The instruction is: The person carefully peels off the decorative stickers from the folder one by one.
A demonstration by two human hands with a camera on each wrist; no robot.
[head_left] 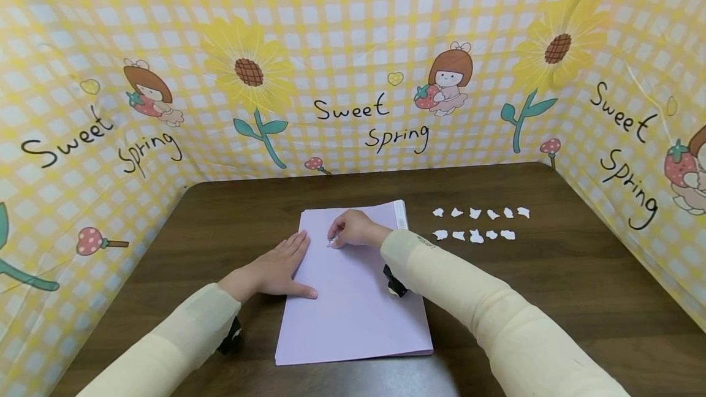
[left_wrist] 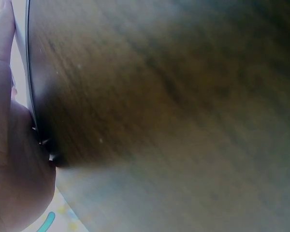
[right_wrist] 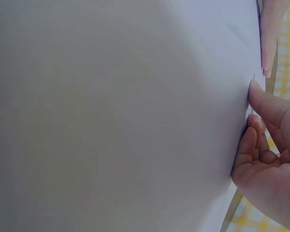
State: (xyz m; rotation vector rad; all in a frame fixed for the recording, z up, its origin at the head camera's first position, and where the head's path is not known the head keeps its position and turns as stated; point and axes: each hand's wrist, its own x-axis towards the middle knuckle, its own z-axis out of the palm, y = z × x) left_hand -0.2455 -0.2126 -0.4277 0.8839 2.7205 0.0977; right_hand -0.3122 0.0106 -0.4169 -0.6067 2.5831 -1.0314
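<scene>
A lavender folder or stack of sheets [head_left: 353,323] lies on the table, a white strip along its upper right edge. My left hand [head_left: 280,267] rests on its left edge, fingers straight and thumb spread across the surface; the left wrist view shows part of this hand [left_wrist: 17,159] beside the edge. Near the sheet's upper middle, my right hand [head_left: 353,229] pinches a small pale patterned piece [head_left: 333,240] against the surface. In the right wrist view, the thumb and curled fingers of the right hand [right_wrist: 268,140] touch the sheet; the piece is mostly hidden there.
Two rows of several small, irregular white pieces [head_left: 475,236] lie on the dark wooden table [head_left: 551,299] right of the lavender sheet. A yellow checked cloth [head_left: 353,35] with printed flowers and lettering rises behind the table and along both sides.
</scene>
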